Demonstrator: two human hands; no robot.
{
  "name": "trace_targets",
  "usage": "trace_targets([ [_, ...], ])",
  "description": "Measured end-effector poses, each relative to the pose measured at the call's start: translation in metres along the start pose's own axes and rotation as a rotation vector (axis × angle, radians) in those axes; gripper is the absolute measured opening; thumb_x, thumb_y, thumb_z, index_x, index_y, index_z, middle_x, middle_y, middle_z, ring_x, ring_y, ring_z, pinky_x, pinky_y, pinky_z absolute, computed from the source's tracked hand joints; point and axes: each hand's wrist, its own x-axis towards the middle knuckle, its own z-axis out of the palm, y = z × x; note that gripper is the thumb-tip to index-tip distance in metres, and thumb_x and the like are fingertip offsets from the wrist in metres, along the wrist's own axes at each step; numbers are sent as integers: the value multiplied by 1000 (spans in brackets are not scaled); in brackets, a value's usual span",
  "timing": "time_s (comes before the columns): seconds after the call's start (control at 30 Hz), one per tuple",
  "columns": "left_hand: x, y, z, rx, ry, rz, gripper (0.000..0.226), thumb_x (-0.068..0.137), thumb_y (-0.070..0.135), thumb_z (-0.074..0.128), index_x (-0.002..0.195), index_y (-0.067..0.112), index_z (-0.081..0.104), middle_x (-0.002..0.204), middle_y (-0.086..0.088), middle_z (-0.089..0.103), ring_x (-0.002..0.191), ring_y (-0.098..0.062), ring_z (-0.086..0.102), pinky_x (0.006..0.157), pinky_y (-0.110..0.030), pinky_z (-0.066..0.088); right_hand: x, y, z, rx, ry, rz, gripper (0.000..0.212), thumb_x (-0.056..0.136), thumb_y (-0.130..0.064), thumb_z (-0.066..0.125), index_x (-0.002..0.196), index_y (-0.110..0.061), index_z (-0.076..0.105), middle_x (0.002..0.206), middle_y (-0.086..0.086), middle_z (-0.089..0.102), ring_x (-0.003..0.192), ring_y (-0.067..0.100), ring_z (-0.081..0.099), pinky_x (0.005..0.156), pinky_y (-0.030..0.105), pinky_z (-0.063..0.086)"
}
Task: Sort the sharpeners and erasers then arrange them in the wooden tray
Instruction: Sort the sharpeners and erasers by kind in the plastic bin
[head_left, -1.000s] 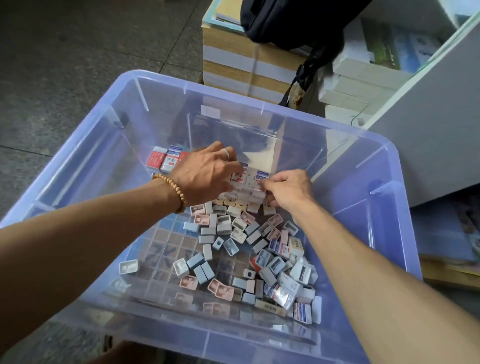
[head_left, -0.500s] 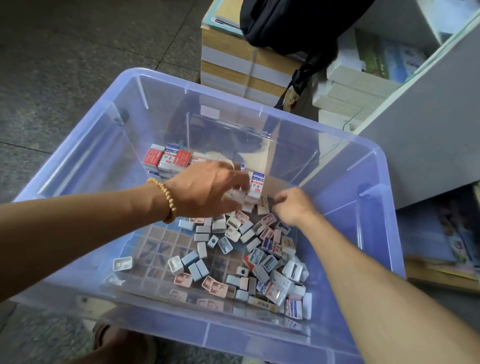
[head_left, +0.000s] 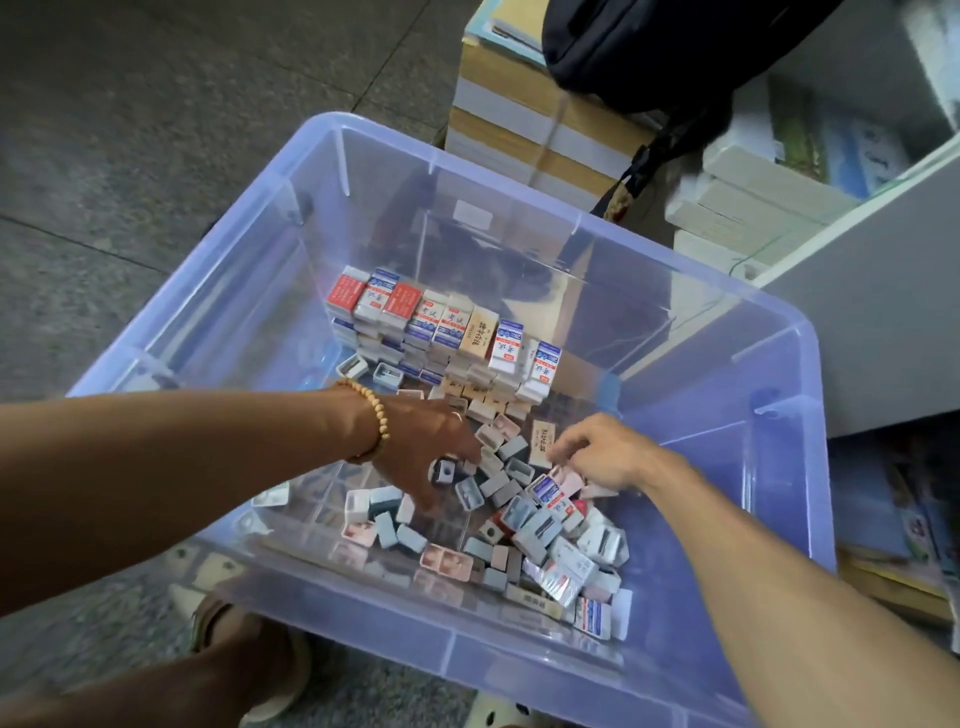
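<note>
Two hands work the loose pile: left hand (head_left: 431, 457) spread flat, holding nothing; right hand (head_left: 597, 457) fingers curled, grasp indeterminate. Risk: elbowing stacked erasers (head_left: 441, 327).

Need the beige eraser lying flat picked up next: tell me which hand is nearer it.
Right. The right hand has fingertips beside the beige eraser; the left hand is farther left, over sharpeners.

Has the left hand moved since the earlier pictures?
Yes. The left hand has come nearer, away from the stacked erasers, into the loose pile.
</note>
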Motion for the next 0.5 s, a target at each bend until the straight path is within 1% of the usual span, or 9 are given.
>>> trace_targets([
  [0.03, 2, 0, 1, -36, -13, -13, 69, 78, 37, 79, 139, 27, 49, 134, 4, 55, 116, -15, 55, 93, -28, 48, 2, 1, 1, 42, 67, 28, 37, 93, 4, 48, 109, -22, 69, 131, 6, 63, 116, 20, 58, 90, 22, 50],
  [0.07, 5, 1, 1, -33, -44, -6, 71, 79, 36, 79, 141, 25, 47, 136, 2, 54, 118, -17, 54, 94, -27, 47, 4, 1, 2, 40, 105, 47, 30, 93, 0, 51, 112, -20, 64, 128, 7, 62, 109, 21, 60, 80, 20, 52],
  [0.1, 6, 4, -1, -4, -46, 32, 73, 80, 36, 78, 144, 24, 43, 137, 1, 52, 120, -18, 53, 93, -26, 46, 3, -1, 2, 19, 91, 59, 27, 93, -5, 55, 118, -15, 60, 125, 7, 61, 106, 21, 60, 78, 24, 53],
  [0.17, 6, 4, -5, 26, -15, 81, 75, 81, 40, 76, 145, 23, 40, 137, -1, 52, 120, -19, 52, 94, -27, 46, 1, -4, 4, -58, -24, 85, 33, 92, -15, 63, 125, -10, 56, 122, 8, 62, 106, 22, 63, 86, 33, 55],
  [0.23, 9, 3, -7, 51, 36, 76, 72, 82, 42, 74, 144, 23, 42, 134, -1, 55, 116, -19, 54, 94, -32, 49, -4, -7, 6, -142, -119, 89, 40, 87, -21, 73, 122, -13, 57, 117, 5, 62, 102, 21, 62, 81, 32, 52],
  [0.3, 10, 8, -7, 61, 42, 76, 69, 84, 42, 72, 143, 23, 43, 132, 0, 55, 114, -19, 54, 93, -32, 49, -5, -7, 10, -162, -153, 77, 40, 81, -26, 81, 113, -19, 58, 111, 2, 62, 94, 19, 60, 74, 29, 49],
  [0.4, 14, 13, -5, 58, 30, 97, 66, 83, 43, 73, 140, 24, 45, 125, -1, 57, 112, -19, 54, 87, -31, 49, -3, -5, 18, -118, -199, 61, 31, 76, -37, 86, 89, -27, 59, 96, -2, 62, 81, 14, 55, 64, 28, 42],
  [0.43, 15, 13, -5, 62, 36, 104, 66, 82, 44, 73, 139, 25, 45, 125, -1, 57, 112, -20, 54, 87, -32, 49, -3, -4, 18, -107, -210, 57, 32, 74, -40, 87, 85, -29, 58, 96, -4, 61, 81, 13, 54, 64, 28, 42],
  [0.5, 16, 12, -2, 74, 29, 109, 69, 80, 44, 75, 139, 26, 44, 126, 0, 56, 114, -19, 52, 83, -30, 46, -4, -6, 18, -71, -215, 46, 33, 73, -36, 88, 89, -30, 59, 103, -4, 60, 86, 12, 54, 69, 30, 43],
])
